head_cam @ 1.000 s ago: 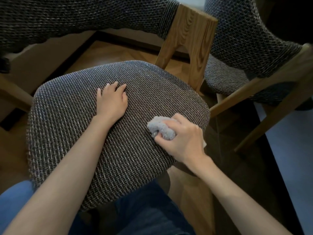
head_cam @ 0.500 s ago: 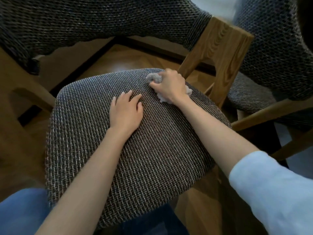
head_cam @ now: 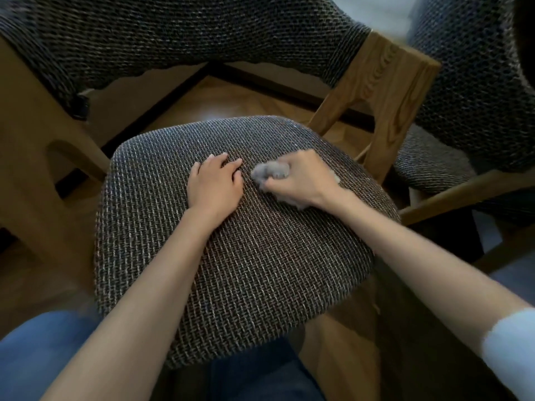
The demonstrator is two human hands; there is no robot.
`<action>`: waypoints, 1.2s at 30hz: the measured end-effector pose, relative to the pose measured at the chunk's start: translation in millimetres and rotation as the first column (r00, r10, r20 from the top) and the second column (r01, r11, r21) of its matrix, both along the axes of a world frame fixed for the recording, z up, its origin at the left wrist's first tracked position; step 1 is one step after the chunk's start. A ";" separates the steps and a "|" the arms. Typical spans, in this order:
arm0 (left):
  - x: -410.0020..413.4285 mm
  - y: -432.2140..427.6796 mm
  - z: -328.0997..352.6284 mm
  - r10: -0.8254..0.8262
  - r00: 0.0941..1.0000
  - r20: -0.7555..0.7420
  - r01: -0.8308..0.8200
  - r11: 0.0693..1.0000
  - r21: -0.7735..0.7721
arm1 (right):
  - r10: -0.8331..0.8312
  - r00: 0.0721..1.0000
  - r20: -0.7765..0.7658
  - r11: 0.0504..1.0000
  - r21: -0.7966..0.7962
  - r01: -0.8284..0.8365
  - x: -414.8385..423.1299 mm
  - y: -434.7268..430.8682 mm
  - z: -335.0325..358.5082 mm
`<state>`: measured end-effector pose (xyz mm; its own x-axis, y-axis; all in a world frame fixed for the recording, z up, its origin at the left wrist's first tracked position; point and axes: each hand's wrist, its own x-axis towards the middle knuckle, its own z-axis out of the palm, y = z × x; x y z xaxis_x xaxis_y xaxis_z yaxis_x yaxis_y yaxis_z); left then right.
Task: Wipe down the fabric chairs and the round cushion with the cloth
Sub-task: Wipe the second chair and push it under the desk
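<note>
Since half a second ago, my right hand point(head_cam: 301, 180) has dragged the small fluffy grey cloth point(head_cam: 270, 171) back from the far edge of the near chair's grey-brown woven fabric seat point(head_cam: 231, 270), by the light oak post point(head_cam: 385, 91), toward the middle. It now sits just right of my left hand point(head_cam: 215, 185), level with its fingers. The cloth is bunched into a wad in the far half of that seat. My right hand is clamped on it: fingers curled over the top, thumb along the near side, grey tufts showing left of the knuckles and a paler scrap poking out under the wrist on the right. My left hand lies palm down on the weave, fingers relaxed and close together, pointing far and slightly right, holding nothing. A thin strip of fabric separates its fingertips from the cloth. Both forearms come in bare from the near edge, and a pale blue sleeve point(head_cam: 509, 348) shows at the near right. Beyond the seat, the dark woven backrest point(head_cam: 173, 39) curves across the far side, joined at its right end to the oak post. A second chair point(head_cam: 469, 82) in the same fabric stands to the right, its seat partly behind the post. Brown wooden floor point(head_cam: 231, 99) shows between seat and backrest, and blue denim point(head_cam: 34, 342) fills the near left corner.
</note>
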<state>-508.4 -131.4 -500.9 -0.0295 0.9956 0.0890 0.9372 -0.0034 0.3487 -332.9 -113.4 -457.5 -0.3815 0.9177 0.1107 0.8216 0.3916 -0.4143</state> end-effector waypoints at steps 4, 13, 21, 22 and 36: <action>-3.9 -1.0 3.2 -0.057 0.998 -0.003 0.056 0.998 -0.021 | 0.094 0.994 -0.052 0.996 0.000 -0.094 16.4 -82.4 1.3; -16.9 -21.4 12.5 -0.087 0.995 -0.053 0.088 0.996 0.000 | 0.124 0.992 -0.031 0.950 0.292 -0.110 15.7 -112.0 -13.0; -46.5 -38.3 13.9 -0.096 0.988 -0.122 0.099 0.995 0.019 | -0.081 0.994 0.074 0.972 0.227 0.063 -25.9 35.6 -18.5; -50.7 -41.0 13.1 -0.088 0.989 -0.120 0.091 0.996 0.024 | -0.102 0.992 0.078 0.968 0.237 0.081 -31.8 54.1 -21.3; -56.5 -40.0 7.2 -0.013 0.991 -0.133 0.017 0.999 0.032 | -0.116 0.993 -0.005 0.981 0.157 0.115 -95.4 142.6 -28.3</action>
